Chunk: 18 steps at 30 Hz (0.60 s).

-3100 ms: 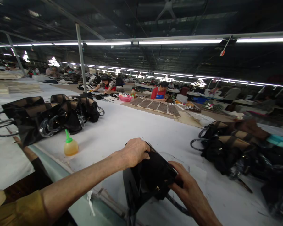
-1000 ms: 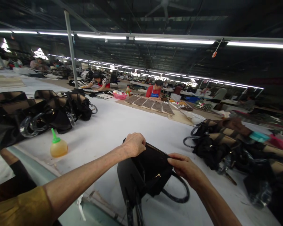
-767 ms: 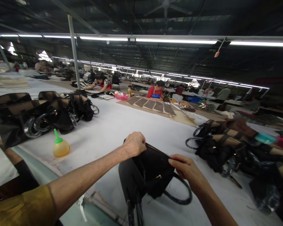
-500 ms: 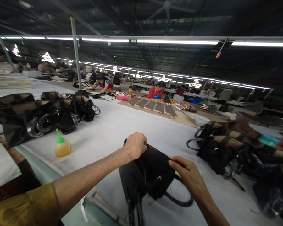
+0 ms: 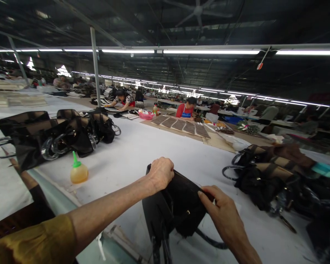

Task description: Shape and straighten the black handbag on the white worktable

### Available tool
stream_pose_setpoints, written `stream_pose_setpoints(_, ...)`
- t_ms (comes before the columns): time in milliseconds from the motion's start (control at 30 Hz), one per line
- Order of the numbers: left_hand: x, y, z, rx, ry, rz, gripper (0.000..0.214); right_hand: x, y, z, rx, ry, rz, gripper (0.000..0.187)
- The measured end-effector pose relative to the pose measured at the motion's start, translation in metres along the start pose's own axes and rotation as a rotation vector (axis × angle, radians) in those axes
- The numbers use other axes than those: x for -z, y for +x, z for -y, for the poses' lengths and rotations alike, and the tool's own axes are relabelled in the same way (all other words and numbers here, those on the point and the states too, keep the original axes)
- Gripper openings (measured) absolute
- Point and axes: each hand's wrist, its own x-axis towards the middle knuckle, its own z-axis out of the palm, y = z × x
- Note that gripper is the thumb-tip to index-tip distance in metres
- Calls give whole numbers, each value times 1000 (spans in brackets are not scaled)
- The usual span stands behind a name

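A long white table runs through a dim factory hall under strip lights, other workers seated far off. No writing is readable. At the near edge stands a black handbag, its bottom cut off. The left hand curls closed over its far top corner; the right hand pinches its near top edge.

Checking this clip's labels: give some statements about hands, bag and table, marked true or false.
1. The left hand and the right hand both grip the black handbag at its top edge. True.
2. A squeeze bottle stands left of the handbag. True.
3. The bottle's nozzle is red. False: it is green.
4. Other bags lie only on the left. False: a left pile and a right pile flank the handbag.
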Motion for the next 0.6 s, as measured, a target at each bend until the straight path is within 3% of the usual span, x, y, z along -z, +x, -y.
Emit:
stream_pose_setpoints(167, 0, -1, 1, -3, 0, -7, 17, -6, 7, 11, 116, -203, -42, 23)
stream_pose_setpoints(333, -4, 0, 5, -12, 9, -24, 16, -10, 20, 35, 191, -355, 46, 15)
stream_pose_setpoints(533, -5, -2, 14, -91, -20, -8, 11, -18, 31, 50, 172, -449, 88, 16)
stream_pose_setpoints(600, -1, -7, 17, -157, -37, -21, 19, -19, 31, 50, 163, -468, 88, 17)
